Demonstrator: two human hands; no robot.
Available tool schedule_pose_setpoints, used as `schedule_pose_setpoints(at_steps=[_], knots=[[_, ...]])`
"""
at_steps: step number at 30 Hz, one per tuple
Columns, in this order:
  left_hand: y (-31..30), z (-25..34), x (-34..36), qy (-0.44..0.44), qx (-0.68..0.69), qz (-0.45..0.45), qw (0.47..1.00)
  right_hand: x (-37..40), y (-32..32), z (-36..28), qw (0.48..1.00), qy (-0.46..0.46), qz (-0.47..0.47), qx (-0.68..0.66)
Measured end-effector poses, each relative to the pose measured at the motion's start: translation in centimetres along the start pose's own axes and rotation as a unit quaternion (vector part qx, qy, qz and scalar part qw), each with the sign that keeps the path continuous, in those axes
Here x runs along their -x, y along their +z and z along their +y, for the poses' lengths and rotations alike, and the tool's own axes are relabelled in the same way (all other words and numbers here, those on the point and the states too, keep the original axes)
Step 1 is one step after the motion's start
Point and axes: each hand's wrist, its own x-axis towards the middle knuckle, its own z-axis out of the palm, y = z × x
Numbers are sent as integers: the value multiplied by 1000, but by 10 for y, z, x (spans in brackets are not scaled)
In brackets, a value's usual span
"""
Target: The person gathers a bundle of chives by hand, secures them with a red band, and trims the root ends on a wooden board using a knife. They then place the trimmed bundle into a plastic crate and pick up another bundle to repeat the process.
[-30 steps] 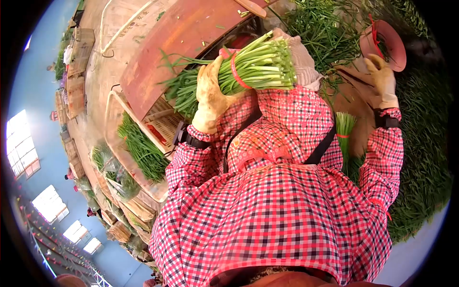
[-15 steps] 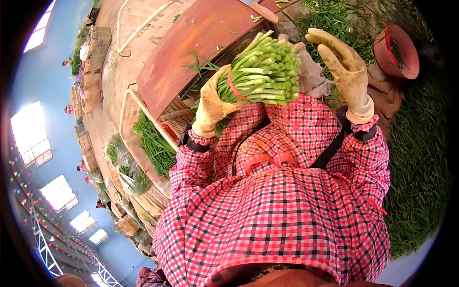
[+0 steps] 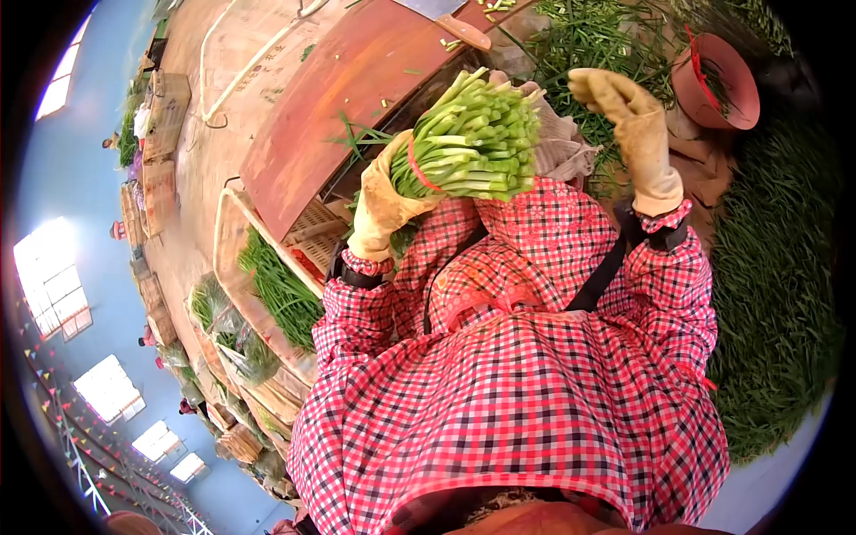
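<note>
A thick bunch of green stalks [image 3: 486, 143], with pale cut ends and a red band round it, is gripped in my gloved left hand [image 3: 383, 201]. The cut ends face right, above my knees. My gloved right hand [image 3: 629, 125] is raised to the right of the bunch, apart from it and holding nothing; its fingers are stretched toward the left. Behind the bunch lies a reddish-brown board [image 3: 330, 107]. On the board's far end rests a knife with a wooden handle [image 3: 468, 34], among small cut bits.
A plastic crate [image 3: 312, 254] stands below the board, beside loose green stalks [image 3: 276, 285]. At the right are a reddish bucket [image 3: 718, 80] and a large heap of green leaves [image 3: 771, 294]. Wooden crates [image 3: 165, 116] and people line the far left.
My right hand's fingers have drawn closer together and point more to the left. The left hand still holds the bunch. The whole view has shifted slightly.
</note>
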Motion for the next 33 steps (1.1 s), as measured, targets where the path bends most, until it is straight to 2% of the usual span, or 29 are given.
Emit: schedule_pose_setpoints(at_steps=[2,3,5,8,12,13,14,15,18,19,20,22,24,25,27,29,33], knots=[[-1,3,0,4,-17,3,1000,10,17,-4,996,-60,42,53],[0,0,0,-37,11,4,999,11,26,-6,999,-40,33,10],[2,0,5,-40,7,6,999,17,39,-7,997,3,20,-77],[2,14,3,-12,-23,9,1000,10,45,14,993,53,-45,-91],[2,21,2,-8,-64,8,998,9,46,30,990,109,2,-91],[2,22,1,-6,-68,6,998,8,44,38,999,8,17,43],[4,22,0,-4,-72,6,997,7,43,46,979,-94,30,176],[5,24,-1,-3,-76,6,997,4,41,51,932,-193,40,304],[3,35,-5,-50,-62,-19,997,-8,23,53,837,-340,22,429],[3,34,-6,-35,-68,-19,997,-6,14,41,934,-173,8,312],[3,33,-5,-33,-74,-18,997,-10,6,33,970,-168,1,176],[2,32,-4,-26,-82,-18,996,-13,-28,8,951,-185,50,242],[4,32,-6,-22,-70,-19,997,-30,-90,4,930,-269,65,242],[4,26,-7,-19,-72,-21,997,-34,-128,-8,929,-257,101,246],[4,32,-5,-27,-41,-33,998,-36,-189,-46,937,-235,209,150],[2,32,-5,-35,-56,-37,997,-40,-229,-67,924,-212,300,106],[5,23,-7,-11,-86,-31,996,-67,-289,-75,848,-174,372,335]])
